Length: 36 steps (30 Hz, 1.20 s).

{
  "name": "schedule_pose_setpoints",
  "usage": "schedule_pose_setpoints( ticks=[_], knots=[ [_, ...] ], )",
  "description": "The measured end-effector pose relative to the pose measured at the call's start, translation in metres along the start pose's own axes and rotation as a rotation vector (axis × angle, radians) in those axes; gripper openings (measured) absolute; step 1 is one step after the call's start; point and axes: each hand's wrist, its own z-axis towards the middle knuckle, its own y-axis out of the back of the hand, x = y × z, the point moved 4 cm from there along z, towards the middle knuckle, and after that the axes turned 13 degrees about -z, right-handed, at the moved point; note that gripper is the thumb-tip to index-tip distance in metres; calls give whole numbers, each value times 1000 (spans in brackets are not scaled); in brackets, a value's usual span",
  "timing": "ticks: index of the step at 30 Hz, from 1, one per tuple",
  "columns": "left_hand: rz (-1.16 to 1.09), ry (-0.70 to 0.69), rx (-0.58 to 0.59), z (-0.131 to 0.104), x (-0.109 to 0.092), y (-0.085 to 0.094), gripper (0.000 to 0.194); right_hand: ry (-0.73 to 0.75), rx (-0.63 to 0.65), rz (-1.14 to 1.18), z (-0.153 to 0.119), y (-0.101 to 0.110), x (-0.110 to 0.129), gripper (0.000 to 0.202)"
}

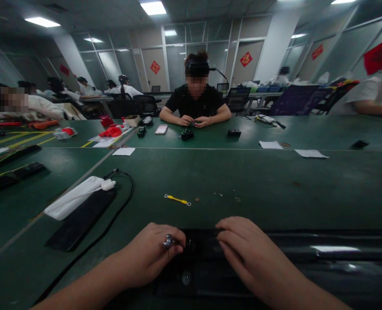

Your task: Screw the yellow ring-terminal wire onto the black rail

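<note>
A long glossy black part (pixel 307 275) lies along the near edge of the table, in front of me. My left hand (pixel 152 252), with a silver ring on one finger, is closed in a pinch at the part's left end; what the fingertips hold, if anything, is hidden. Beside them a small round fitting (pixel 190 244) shows dimly, and a round metal screw head (pixel 186 277) sits lower on that end. Over the top of the part, my right hand (pixel 242 245) rests with its fingers stretched out. Beyond both hands lie a yellow strap with ring terminals (pixel 177 199) and a small nut (pixel 197 199).
On the left are a white power bank-like block (pixel 73 200), a dark flat slab (pixel 81 221) and a black cable (pixel 126 202). Across the green table (pixel 258 176) a co-worker (pixel 195 99) handles a small part. Red pieces (pixel 112 131) and papers (pixel 270 145) lie farther off.
</note>
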Motion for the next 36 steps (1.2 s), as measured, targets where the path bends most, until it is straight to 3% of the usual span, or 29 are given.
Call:
schedule_pose_setpoints(
  ticks=[4,9,36],
  knots=[
    [-9,13,8,0,0,0,15,-53,91,-48,3,-4,-3,18],
    [-29,-8,26,2,-4,3,15,-17,197,-73,9,-5,-1,18],
    [-90,-26,10,0,1,2,15,46,243,-117,8,-7,-4,21]
  ],
)
